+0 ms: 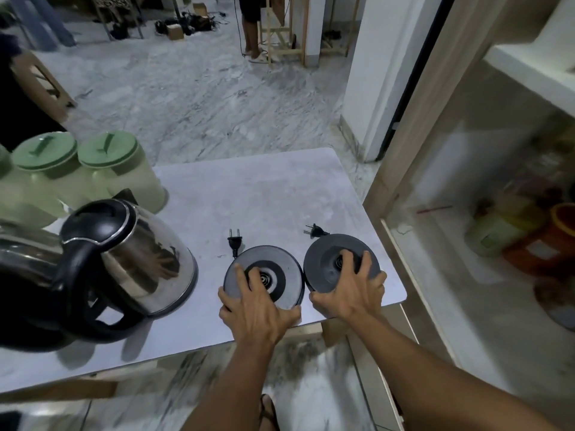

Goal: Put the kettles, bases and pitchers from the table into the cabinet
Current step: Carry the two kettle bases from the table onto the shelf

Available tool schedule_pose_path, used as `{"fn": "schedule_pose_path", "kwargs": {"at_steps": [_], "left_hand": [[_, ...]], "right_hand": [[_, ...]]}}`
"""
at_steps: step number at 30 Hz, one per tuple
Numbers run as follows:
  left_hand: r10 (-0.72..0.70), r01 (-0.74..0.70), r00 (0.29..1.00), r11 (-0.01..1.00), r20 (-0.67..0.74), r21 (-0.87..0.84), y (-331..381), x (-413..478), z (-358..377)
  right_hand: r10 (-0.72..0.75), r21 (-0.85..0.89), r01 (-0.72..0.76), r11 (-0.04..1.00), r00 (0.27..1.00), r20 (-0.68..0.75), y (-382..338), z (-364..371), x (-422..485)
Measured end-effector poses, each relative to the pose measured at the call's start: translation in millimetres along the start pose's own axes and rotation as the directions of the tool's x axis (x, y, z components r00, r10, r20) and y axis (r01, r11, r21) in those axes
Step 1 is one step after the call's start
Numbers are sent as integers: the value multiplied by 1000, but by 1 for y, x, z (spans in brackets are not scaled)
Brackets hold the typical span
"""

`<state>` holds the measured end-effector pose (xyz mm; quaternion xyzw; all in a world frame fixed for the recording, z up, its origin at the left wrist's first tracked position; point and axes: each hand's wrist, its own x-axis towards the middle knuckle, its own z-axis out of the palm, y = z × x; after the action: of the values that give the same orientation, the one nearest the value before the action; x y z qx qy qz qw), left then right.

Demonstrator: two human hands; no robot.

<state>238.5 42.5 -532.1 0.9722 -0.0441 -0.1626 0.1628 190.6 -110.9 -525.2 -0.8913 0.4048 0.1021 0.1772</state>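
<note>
Two round grey kettle bases lie at the table's near right corner. My left hand (256, 309) grips the left base (287, 283), thumb under its near rim. My right hand (354, 289) grips the right base (323, 262), which is tilted up off the table. Each base has a short cord ending in a black plug (234, 241) (315, 230). A steel kettle (137, 256) with a black lid and handle stands at the left. Another kettle (21, 253) is cut off by the left edge. Pale pitchers with green lids (109, 150) (45, 150) stand behind them.
The grey table (249, 194) ends close to an open cabinet (466, 169) on the right, whose lower shelf holds a pale container (497, 231) and an orange one (560, 225). A person's legs (252, 26) stand far back on the marble floor.
</note>
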Motion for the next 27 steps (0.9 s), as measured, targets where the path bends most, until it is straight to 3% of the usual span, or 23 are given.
{"fn": "schedule_pose_path", "kwargs": {"at_steps": [8,20,27], "left_hand": [[64,-93,985,980,161,177,-26,-9,3],[109,-118,992,983,70,143,-25,-13,-21],[261,-260,965,960,4,103,3,-16,-95]], "right_hand": [[-8,33,7,999,1000,28,4,13,-12],[-25,42,26,999,1000,-11,0,-1,-31],[-8,92,24,996,985,-173,-22,-68,-57]]}}
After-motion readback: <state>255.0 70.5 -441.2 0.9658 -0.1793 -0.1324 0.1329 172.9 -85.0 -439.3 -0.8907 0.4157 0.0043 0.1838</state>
